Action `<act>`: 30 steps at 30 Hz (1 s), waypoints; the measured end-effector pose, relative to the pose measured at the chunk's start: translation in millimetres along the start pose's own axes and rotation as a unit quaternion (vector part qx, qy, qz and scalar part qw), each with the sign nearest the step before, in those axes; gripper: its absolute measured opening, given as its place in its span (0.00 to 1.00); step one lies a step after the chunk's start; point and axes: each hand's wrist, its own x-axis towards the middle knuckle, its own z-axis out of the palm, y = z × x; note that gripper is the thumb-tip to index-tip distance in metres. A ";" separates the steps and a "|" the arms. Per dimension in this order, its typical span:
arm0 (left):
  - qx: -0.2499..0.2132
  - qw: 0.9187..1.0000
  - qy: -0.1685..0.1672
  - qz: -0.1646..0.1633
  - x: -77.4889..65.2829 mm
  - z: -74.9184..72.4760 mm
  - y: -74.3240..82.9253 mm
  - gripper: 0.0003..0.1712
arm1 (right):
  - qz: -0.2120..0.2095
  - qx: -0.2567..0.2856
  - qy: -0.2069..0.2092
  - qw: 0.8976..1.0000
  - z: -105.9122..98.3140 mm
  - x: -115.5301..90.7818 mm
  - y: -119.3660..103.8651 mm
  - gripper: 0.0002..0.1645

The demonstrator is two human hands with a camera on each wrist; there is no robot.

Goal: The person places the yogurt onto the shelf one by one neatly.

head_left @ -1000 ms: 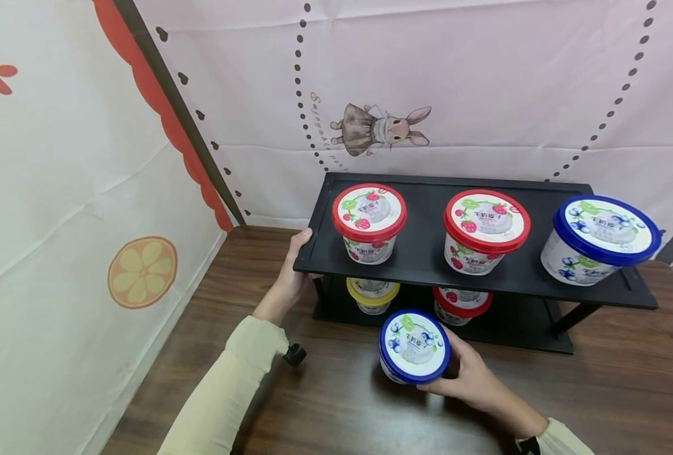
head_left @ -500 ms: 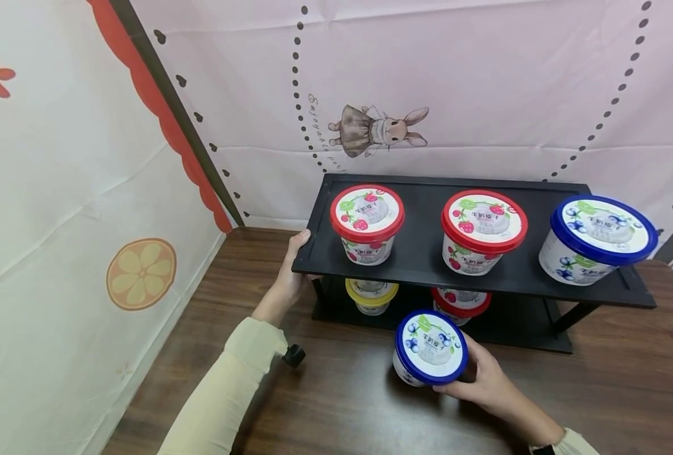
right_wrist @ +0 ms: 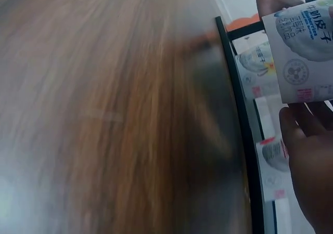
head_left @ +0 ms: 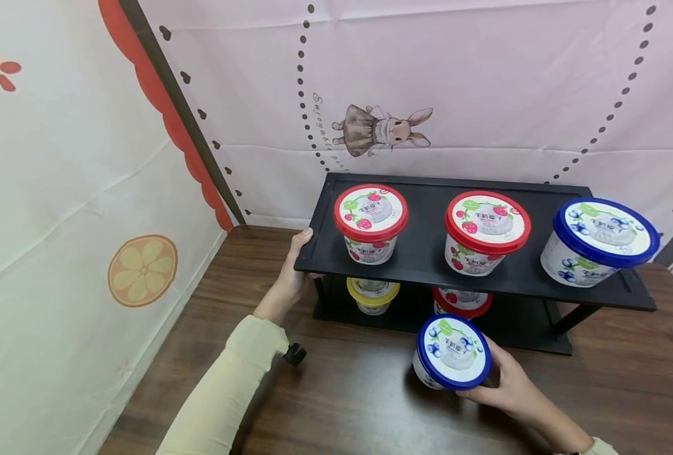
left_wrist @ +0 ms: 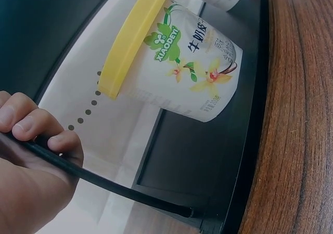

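Observation:
My left hand (head_left: 291,272) holds the left end of a black two-tier rack (head_left: 418,253); its fingers curl round a thin black bar in the left wrist view. In my right hand (head_left: 509,385) is a blue-lidded tub with blueberry pictures (head_left: 454,351), gripped from its right side, lid up. That tub is in front of the lower shelf and partly covers a red-lidded tub (head_left: 462,298) there. On the same shelf, further left, stands a yellow-lidded tub (left_wrist: 177,62), near my left hand. Part of the blue-lidded tub (right_wrist: 307,52) is cut off in the right wrist view.
On the upper shelf stand two red-lidded tubs, one left (head_left: 370,215) and one in the middle (head_left: 486,221), plus another blue-lidded tub (head_left: 603,234) at the right end. A brown wooden table (head_left: 347,404) lies under the rack. Printed cloth (head_left: 484,76) hangs behind.
My right hand has carried the blue-lidded tub to the right along the front of the rack, nearer the lower red-lidded tub. The left hand has stayed on the rack.

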 end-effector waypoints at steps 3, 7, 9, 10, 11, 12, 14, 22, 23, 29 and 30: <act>-0.006 1.000 -0.001 0.000 -0.3 -0.1 0.2 0.27 | -0.001 -0.008 -0.007 1.000 -5.4 -4.0 3.9 0.46; -0.010 1.000 -0.007 0.009 -0.5 0.0 0.8 0.27 | 0.020 -0.007 -0.017 1.000 -11.0 -9.2 9.4 0.46; -0.009 1.000 -0.010 0.013 -0.7 0.1 0.9 0.26 | 0.028 -0.007 -0.017 0.999 -12.9 -11.5 11.2 0.46; -0.010 1.000 -0.011 0.014 -0.7 0.4 1.1 0.26 | 0.027 -0.006 -0.017 0.999 -14.1 -12.6 11.8 0.46; -0.010 1.000 -0.012 0.015 -0.8 0.5 1.2 0.26 | 0.025 -0.008 -0.015 1.000 -15.3 -13.7 12.2 0.46; -0.011 1.000 -0.011 0.014 -1.0 0.8 1.3 0.26 | 0.019 -0.009 -0.015 1.000 -16.8 -14.5 12.6 0.46; -0.010 1.000 -0.007 0.010 -1.2 1.0 1.3 0.26 | 0.017 -0.012 -0.009 1.000 -19.3 -16.2 12.6 0.46; -0.014 1.000 0.004 0.000 -1.7 1.4 1.4 0.27 | 0.018 -0.037 0.020 0.999 -29.0 -24.2 15.0 0.47; -0.014 1.000 0.005 -0.001 -2.0 1.6 1.4 0.27 | 0.018 -0.034 0.022 0.999 -30.0 -25.1 15.2 0.47; -0.015 1.000 0.003 0.000 -2.2 1.7 1.8 0.27 | 0.018 -0.040 0.035 0.998 -35.8 -28.7 16.2 0.43; -0.014 1.000 0.003 0.001 -2.1 1.5 1.6 0.26 | 0.017 -0.044 0.039 0.998 -36.7 -29.1 16.7 0.43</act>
